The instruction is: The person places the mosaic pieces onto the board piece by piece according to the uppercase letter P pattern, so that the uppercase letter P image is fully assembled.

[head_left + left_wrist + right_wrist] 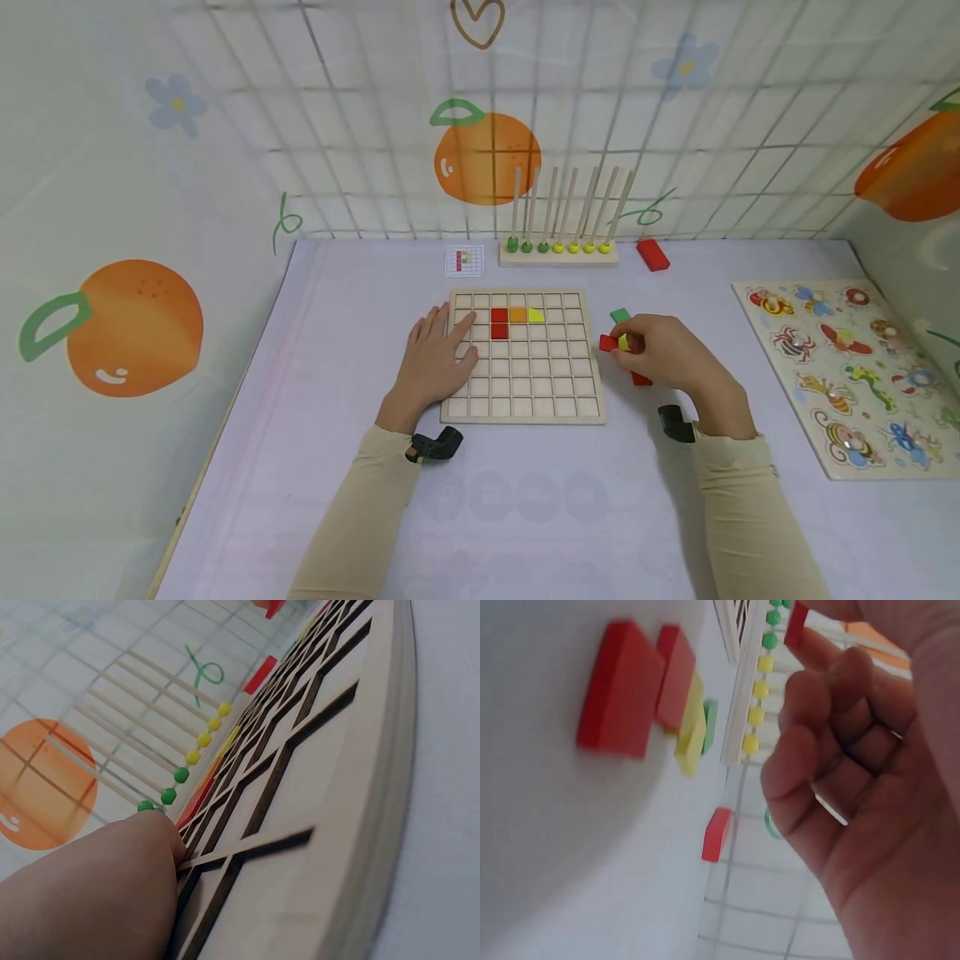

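Observation:
A wooden grid board (525, 408) lies on the table, holding two red squares (499, 331), an orange square (517, 315) and a yellow piece (536, 316) with a slanted corner. My left hand (433, 362) rests flat over the board's left edge, fingers straight and spread; its thumb (112, 877) lies on the grid in the left wrist view. To the right of the board, my right hand (667, 354) pinches a small red square tile (796, 624) between thumb and fingertips. Below that hand, red blocks (622, 690), yellow pieces (691, 739) and a green piece (619, 316) lie on the table.
Behind the board stand a rack of upright rods with green and yellow beads (558, 254) and a small pattern card (464, 261). A red block (652, 255) lies right of the rack. An insect puzzle board (855, 383) occupies the far right.

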### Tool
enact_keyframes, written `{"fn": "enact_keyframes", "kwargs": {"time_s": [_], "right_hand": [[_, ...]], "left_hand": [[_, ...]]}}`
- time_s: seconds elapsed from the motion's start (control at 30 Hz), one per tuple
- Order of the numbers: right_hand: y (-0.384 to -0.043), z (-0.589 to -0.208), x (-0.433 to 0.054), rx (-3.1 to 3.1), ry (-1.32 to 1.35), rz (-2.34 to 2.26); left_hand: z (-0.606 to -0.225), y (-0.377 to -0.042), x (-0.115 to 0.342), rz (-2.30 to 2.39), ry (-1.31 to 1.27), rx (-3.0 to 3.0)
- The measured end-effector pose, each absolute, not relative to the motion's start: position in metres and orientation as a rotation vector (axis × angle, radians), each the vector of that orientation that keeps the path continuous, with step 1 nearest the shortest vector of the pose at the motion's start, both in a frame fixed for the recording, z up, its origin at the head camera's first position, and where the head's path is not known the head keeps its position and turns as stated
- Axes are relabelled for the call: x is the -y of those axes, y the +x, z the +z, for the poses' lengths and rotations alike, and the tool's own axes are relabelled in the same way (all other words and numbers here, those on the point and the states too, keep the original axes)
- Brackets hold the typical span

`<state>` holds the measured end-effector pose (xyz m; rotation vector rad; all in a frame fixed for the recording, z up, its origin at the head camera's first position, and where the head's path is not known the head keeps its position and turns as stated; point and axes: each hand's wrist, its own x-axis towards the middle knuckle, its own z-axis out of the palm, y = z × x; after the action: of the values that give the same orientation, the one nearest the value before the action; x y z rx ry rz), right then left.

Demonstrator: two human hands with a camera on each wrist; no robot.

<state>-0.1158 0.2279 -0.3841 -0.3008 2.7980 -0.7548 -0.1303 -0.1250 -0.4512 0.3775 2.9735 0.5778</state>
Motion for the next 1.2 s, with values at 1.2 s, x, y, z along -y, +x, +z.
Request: {"fn": "enact_keyframes", "kwargs": {"time_s": [1.2], "right_hand": [[-0.129, -0.39, -0.164, -2.756, -0.579, -0.845]], "left_hand": [[-0.453, -0.134, 0.119, 0.721, 0.287, -3.072]]}}
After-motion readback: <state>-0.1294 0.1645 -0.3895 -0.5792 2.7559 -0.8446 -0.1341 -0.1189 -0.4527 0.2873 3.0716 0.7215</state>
